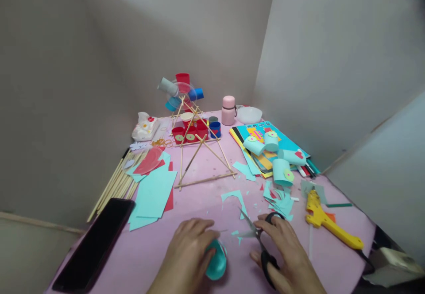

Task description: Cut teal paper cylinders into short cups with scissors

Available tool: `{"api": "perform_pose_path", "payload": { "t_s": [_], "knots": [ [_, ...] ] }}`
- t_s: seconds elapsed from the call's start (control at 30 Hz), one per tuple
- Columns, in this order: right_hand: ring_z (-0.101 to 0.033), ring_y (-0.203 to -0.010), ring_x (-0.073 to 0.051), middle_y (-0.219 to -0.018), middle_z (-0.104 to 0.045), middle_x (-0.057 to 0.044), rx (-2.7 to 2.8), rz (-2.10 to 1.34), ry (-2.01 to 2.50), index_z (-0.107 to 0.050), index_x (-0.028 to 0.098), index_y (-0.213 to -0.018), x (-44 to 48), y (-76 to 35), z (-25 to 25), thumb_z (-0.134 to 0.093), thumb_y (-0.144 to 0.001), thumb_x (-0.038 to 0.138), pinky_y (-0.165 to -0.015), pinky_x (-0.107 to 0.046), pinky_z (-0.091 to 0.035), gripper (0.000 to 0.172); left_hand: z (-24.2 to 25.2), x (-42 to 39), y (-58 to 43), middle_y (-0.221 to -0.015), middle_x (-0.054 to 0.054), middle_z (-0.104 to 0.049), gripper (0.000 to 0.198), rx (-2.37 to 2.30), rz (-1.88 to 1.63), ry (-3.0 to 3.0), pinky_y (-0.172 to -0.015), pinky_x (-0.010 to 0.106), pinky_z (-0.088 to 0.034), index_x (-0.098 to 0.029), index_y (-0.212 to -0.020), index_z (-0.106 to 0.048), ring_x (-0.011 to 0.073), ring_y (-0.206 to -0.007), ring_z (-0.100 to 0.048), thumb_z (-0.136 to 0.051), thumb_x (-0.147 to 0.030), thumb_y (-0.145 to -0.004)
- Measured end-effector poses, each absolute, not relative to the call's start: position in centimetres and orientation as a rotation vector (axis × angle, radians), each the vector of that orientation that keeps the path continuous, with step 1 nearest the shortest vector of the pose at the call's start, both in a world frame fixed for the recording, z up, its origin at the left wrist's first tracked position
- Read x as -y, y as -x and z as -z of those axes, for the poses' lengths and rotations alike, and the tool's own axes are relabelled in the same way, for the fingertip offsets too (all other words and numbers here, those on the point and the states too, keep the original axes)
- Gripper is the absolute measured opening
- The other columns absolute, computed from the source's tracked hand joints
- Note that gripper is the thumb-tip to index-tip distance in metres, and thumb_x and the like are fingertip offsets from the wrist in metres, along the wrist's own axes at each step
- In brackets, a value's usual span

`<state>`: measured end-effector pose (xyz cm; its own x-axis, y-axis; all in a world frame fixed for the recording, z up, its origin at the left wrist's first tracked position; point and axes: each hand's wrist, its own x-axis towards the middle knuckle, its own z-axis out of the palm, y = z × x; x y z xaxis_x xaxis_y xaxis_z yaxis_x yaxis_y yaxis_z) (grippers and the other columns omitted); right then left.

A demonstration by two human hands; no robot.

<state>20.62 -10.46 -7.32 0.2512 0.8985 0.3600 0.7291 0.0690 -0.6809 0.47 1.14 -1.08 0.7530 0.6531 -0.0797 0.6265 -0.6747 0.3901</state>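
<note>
Left hand [191, 252] closes around the cup [217, 265], steadying it; right hand [287, 252] grips scissors [254, 231] just beside.

Nothing was actually readable here tbh, the print on the blue paper pack [255, 131] and the tissue packet [145, 126] was too blurry to make out

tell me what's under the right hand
Black-handled scissors lie on the pink table under the right hand. The blades stick out toward the teal scraps and both handle loops partly show; the hand covers the middle of the handles. Whether fingers pass through a loop is hidden.
</note>
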Motion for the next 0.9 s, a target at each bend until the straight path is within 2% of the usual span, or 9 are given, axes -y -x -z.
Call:
{"api": "perform_pose_path", "payload": {
  "t_s": [0.1,0.2,0.3,0.47,0.6,0.7,0.77,0.83,0.9],
  "knots": [
    [-0.05,-0.115,-0.027,-0.119,-0.056,-0.005,1.415,-0.558,1.684,-0.051,0.033,-0.118,10.5,-20.9,7.2,-0.064,-0.078,0.033,-0.094,-0.04,-0.043,0.043,0.5,-0.9,-1.1,-0.085,0.005,-0.072,0.021,-1.114,-0.144,-2.384,-0.077,0.04,-0.047,-0.022,-0.081,-0.069,0.025,-0.083,-0.064,-0.048,-0.024,-0.085],
    [-0.053,-0.112,-0.024,-0.121,-0.055,-0.007,1.18,-0.948,1.55,-0.048,0.03,-0.118,10.1,-20.8,7.0,-0.063,-0.079,0.037,-0.088,-0.033,-0.047,0.042,0.6,-0.8,-0.6,-0.08,0.002,-0.071,0.026,-1.197,-0.385,-2.004,-0.069,0.027,-0.046,-0.021,-0.084,-0.068,0.0187,-0.076,-0.063,-0.047,-0.037,-0.087],
    [-0.053,-0.113,-0.024,-0.122,-0.054,-0.009,0.955,-1.238,1.3,-0.046,0.029,-0.116,9.6,-19.8,7.2,-0.066,-0.077,0.043,-0.085,-0.031,-0.047,0.046,1.2,-0.2,-0.2,-0.074,0.001,-0.068,0.028,-1.194,-0.543,-1.646,-0.064,0.022,-0.045,-0.02,-0.083,-0.068,0.0169,-0.072,-0.06,-0.054,-0.044,-0.082],
    [-0.054,-0.107,-0.026,-0.119,-0.054,-0.009,0.72,-1.271,1.094,-0.048,0.028,-0.114,8.8,-17.6,7.1,-0.081,-0.055,0.052,-0.084,-0.031,-0.046,0.071,2.8,1.3,-1.3,-0.066,-0.001,-0.065,0.029,-1.117,-0.726,-1.192,-0.06,0.02,-0.045,-0.017,-0.075,-0.065,0.0139,-0.067,-0.056,-0.063,-0.046,-0.075],
    [-0.057,-0.088,-0.02,-0.099,-0.059,-0.004,0.687,-1.262,1.103,-0.054,0.027,-0.106,8.8,-17.3,6.1,-0.08,-0.056,0.052,-0.073,-0.026,-0.045,0.062,3.2,1.8,-1.8,-0.06,-0.003,-0.06,0.027,-1.048,-0.698,-1.097,-0.057,0.018,-0.043,-0.017,-0.066,-0.06,0.0104,-0.059,-0.052,-0.067,-0.043,-0.072],
    [-0.053,-0.08,-0.015,-0.09,-0.057,0.0,0.705,-1.324,1.07,-0.055,0.028,-0.104,8.8,-17.7,5.3,-0.078,-0.059,0.053,-0.07,-0.023,-0.042,0.056,2.7,1.9,-1.5,-0.079,0.001,-0.068,0.025,-1.068,-0.683,-1.208,-0.063,0.022,-0.048,-0.02,-0.09,-0.063,0.0157,-0.072,-0.061,-0.065,-0.039,-0.074],
    [-0.052,-0.08,-0.014,-0.09,-0.055,0.0,0.734,-1.396,1.041,-0.053,0.027,-0.104,8.8,-18.0,5.0,-0.079,-0.059,0.053,-0.07,-0.022,-0.041,0.057,2.1,1.9,-1.2,-0.103,0.004,-0.068,0.035,-1.147,-0.786,-1.407,-0.079,0.026,-0.049,-0.026,-0.108,-0.061,0.0195,-0.093,-0.062,-0.064,-0.036,-0.074],
    [-0.05,-0.079,-0.014,-0.089,-0.053,0.001,0.778,-1.477,1.014,-0.052,0.027,-0.103,8.7,-18.2,4.9,-0.079,-0.058,0.054,-0.068,-0.021,-0.039,0.058,1.4,1.7,-0.8,-0.113,0.001,-0.066,0.034,-1.163,-0.864,-1.643,-0.093,0.026,-0.044,-0.032,-0.109,-0.064,0.0193,-0.106,-0.058,-0.062,-0.031,-0.075],
    [-0.049,-0.077,-0.013,-0.088,-0.052,0.001,0.81,-1.52,0.98,-0.052,0.027,-0.104,8.7,-18.3,5.1,-0.078,-0.059,0.055,-0.067,-0.021,-0.038,0.059,1.1,1.3,-0.3,-0.103,-0.002,-0.071,0.023,-1.084,-0.806,-1.812,-0.09,0.021,-0.045,-0.034,-0.096,-0.07,0.0166,-0.098,-0.063,-0.059,-0.028,-0.076]
  ]
}}
